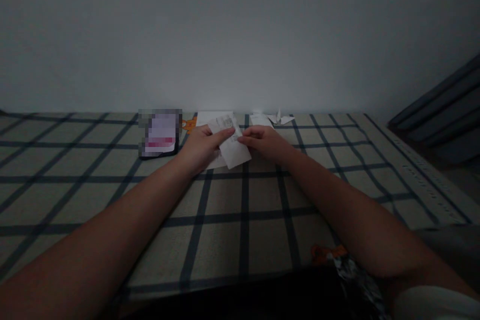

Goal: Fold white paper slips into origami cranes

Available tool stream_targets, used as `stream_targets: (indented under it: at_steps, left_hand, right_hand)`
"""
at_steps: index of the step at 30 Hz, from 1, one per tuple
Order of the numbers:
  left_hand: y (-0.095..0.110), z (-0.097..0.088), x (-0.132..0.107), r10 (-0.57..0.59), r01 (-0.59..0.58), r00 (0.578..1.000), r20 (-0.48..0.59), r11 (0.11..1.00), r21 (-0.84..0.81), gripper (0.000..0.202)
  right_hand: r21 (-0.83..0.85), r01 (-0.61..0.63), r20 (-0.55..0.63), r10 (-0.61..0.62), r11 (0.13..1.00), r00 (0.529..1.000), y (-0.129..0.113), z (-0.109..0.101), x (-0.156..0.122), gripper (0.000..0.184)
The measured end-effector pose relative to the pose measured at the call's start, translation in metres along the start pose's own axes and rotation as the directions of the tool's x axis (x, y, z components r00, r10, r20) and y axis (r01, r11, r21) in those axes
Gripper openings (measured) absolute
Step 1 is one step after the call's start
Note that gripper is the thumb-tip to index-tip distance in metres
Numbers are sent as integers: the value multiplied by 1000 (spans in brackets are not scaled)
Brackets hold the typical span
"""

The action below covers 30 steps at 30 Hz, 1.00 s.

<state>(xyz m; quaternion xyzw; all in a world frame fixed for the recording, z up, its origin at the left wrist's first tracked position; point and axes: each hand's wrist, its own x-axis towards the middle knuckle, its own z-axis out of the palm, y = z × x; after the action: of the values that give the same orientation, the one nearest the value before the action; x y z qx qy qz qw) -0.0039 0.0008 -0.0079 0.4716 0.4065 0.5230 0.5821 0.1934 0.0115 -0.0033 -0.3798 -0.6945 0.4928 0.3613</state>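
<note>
A printed slip of white paper (236, 152) is held up a little over the table, tilted, with dark print along its upper part. My left hand (204, 145) grips it from the left, thumb lying across the front and the other fingers behind. On the right edge, my right hand (260, 141) pinches the slip between thumb and fingertips. Beneath and behind the slip, a white sheet (215, 117) lies on the cloth, partly covered by my left hand. Another printed paper (261, 119) lies just beyond my right hand.
A checked cloth (225, 225) covers the table, which meets a pale wall (240, 35). A tablet or phone with a lit, blurred screen (161, 132) lies left of my hands. A folded paper crane (281, 118) sits at the back right. Dark folded fabric (442, 110) hangs at far right.
</note>
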Motion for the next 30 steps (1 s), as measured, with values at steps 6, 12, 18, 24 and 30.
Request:
stream_targets:
  at_steps: [6,12,18,24,30]
  left_hand:
    - [4,0,0,-70,68,997,34,997,39,31]
    - [3,-6,0,-89,78,995,44,973,216,34]
    - [1,-8,-3,-25,19,1000,8,891,454,38]
    - [2,-7,-3,57,-99,994,94,836,539,36]
    - [11,-2,-8,91,-123,992,83,722,681,34]
  right_hand:
    - [33,5,-126,-1,999,992,4,-13,5,29]
    - [-48,15,7,-15,999,1000,6,-14,4,26]
    - [-80,43,-29,-45,996,999,6,-12,5,24]
    - [-136,58,-7,-60,989,998,4,-10,3,21]
    - [-174,104,17,-102,979,995,4,-6,2,21]
